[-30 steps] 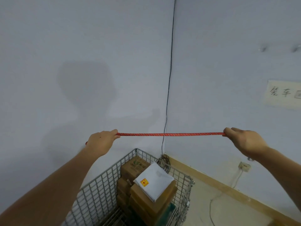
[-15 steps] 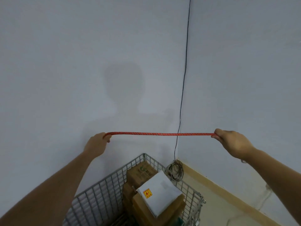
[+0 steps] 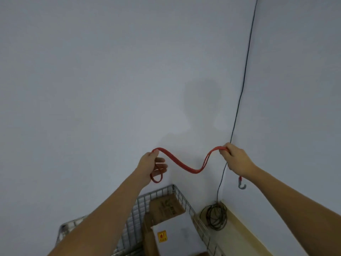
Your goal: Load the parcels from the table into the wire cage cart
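1. Nearest the camera, two bare forearms reach up and forward from the lower corners of the view, the left one crossing over the near left part of the wire cage cart (image 3: pixel 137 209).
2. The cart sits at the bottom centre, close to the corner of the room, its grid walls visible on the left and right sides.
3. Inside the cart lie stacked parcels: a white parcel (image 3: pixel 177 235) with a small yellow and red label lies on top toward the near side, and a brown cardboard box (image 3: pixel 166 206) with dark printing lies just behind it, against the far wall of the cage. More brown cardboard shows beneath and beside the white one.
4. To the right of the cart, on the floor by the skirting, lies a coil of dark cable (image 3: pixel 215 217), from which a thin black wire runs up the wall corner.
5. Above the cart, the left hand (image 3: pixel 151 167) has its grip closed on a red elastic cord (image 3: pixel 184 167), with a short loop of the cord hanging below the fingers.
6. The cord sags in a slack wave between the hands.
7. The right hand (image 3: pixel 237 159) pinches the other end in a closed grip, and a grey hook (image 3: pixel 241 184) dangles below that wrist.
8. Farthest back are plain pale walls carrying a faint shadow of the person.
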`<move>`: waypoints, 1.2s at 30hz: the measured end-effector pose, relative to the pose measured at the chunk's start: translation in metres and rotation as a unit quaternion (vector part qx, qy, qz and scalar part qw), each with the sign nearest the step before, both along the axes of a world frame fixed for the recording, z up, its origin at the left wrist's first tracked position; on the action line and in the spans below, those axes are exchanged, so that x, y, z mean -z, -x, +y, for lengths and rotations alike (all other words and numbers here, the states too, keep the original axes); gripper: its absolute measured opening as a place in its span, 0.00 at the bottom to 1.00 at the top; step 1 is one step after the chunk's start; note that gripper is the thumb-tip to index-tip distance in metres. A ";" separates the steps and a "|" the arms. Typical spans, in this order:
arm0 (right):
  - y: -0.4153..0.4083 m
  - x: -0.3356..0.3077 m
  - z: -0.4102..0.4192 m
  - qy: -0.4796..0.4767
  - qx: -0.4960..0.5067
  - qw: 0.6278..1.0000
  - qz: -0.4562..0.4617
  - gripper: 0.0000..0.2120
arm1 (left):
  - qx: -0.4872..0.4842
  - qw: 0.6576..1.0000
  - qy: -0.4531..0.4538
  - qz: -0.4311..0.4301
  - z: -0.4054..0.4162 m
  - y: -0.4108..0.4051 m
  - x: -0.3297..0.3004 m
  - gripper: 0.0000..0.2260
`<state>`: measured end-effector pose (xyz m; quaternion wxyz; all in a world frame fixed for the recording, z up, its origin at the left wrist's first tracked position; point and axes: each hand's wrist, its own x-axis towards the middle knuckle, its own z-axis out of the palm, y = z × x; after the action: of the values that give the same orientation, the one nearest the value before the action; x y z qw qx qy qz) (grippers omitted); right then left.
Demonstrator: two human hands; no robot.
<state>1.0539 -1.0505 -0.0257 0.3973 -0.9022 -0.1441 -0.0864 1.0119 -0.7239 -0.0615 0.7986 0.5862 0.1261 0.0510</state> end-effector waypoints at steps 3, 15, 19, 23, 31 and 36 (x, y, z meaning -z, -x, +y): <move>-0.027 0.004 0.019 0.020 -0.034 0.999 0.007 0.12 | 0.064 0.997 0.011 -0.031 -0.042 -0.022 -0.004 0.12; -0.120 0.053 0.026 0.012 -0.166 0.985 0.047 0.06 | 0.085 0.995 0.052 0.024 -0.135 -0.110 0.019 0.15; -0.157 0.060 0.008 0.053 -0.254 0.962 0.081 0.11 | 0.013 0.997 0.073 0.010 -0.149 -0.135 0.028 0.09; -0.192 0.063 -0.008 0.069 -0.314 0.941 0.100 0.13 | -0.066 0.995 0.071 0.005 -0.165 -0.156 0.039 0.07; -0.248 0.055 -0.024 -0.060 -0.279 0.948 0.144 0.13 | -0.176 0.984 -0.002 0.021 -0.163 -0.159 0.044 0.03; -0.257 0.061 -0.016 -0.113 -0.270 0.941 0.167 0.15 | -0.183 0.963 -0.167 0.104 -0.150 -0.148 0.062 0.06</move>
<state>1.3113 -1.0666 -0.0868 0.5237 -0.7798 -0.3031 0.1606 1.1599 -0.8739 -0.1231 0.6493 0.6800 0.3029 0.1554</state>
